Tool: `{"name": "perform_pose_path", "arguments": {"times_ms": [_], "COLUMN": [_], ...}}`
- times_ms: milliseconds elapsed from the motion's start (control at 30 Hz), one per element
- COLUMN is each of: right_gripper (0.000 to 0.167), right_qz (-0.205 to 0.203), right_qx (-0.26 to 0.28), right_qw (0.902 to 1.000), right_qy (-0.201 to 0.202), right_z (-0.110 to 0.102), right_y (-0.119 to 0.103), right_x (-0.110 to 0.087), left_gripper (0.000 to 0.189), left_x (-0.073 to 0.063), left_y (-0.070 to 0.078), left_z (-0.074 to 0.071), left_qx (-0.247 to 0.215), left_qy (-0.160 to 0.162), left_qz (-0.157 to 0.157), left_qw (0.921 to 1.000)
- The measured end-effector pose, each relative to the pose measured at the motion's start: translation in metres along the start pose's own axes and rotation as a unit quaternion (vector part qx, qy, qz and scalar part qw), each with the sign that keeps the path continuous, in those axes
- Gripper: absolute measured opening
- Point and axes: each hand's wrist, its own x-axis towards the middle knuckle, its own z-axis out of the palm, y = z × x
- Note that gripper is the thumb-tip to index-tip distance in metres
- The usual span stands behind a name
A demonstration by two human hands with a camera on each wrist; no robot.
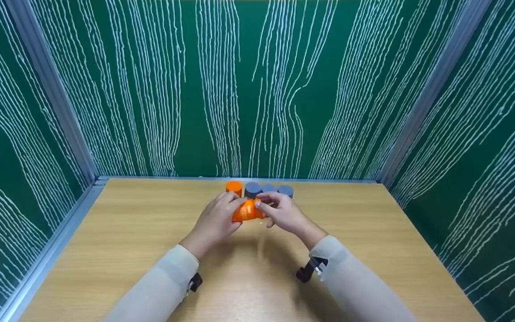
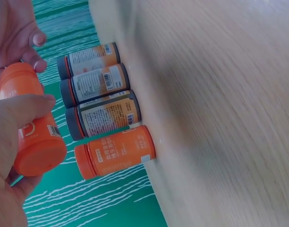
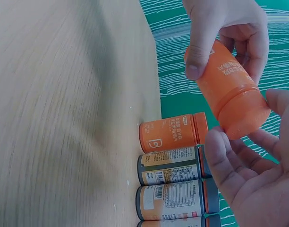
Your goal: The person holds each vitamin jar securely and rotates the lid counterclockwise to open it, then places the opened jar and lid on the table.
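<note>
Midway along the far edge of the table, an end bottle stands left of three more bottles in a row. Before them, above the table, a raised bottle lies between left hand and right hand.

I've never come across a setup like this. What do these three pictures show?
There is no robot: these are a person's left hand and right hand. The wide picture comes from a camera on the head, looking down; the other two come from the left and right wrists, so the table appears tilted there. Near its far edge, an orange bottle and three gray-capped bottles stand upright in a row. The left hand grips a second orange bottle above the table. The right hand's fingers are around its capped end; whether they grip it is unclear.
</note>
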Motion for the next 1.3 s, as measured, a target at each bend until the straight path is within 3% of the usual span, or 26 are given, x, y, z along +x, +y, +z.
{"name": "perform_pose_path", "arguments": {"times_ms": [200,600,1300], "right_gripper": [0.046,0.038,0.039], "right_qz": [0.024,-0.001,-0.035], "right_qx": [-0.010,-0.018,-0.061], "right_qw": [0.9996,0.9997,0.9972], "right_qy": [-0.011,-0.015,-0.027], "right_z": [-0.0005,0.0022,-0.0010], "right_y": [-0.0006,-0.0003,-0.0013], "right_x": [0.0005,0.0006,-0.0053], "left_gripper": [0.060,0.060,0.059], "left_x": [-0.0016,-0.0071,-0.0086], "left_y": [-0.0023,-0.0009,0.0002], "left_z": [0.0021,0.0009,-0.0018], "left_qx": [0.006,-0.011,-0.012], "left_qy": [-0.005,-0.026,-0.027], "left_qz": [-0.003,-0.012,-0.008], "left_qw": [1.0000,0.9995,0.9995]}}
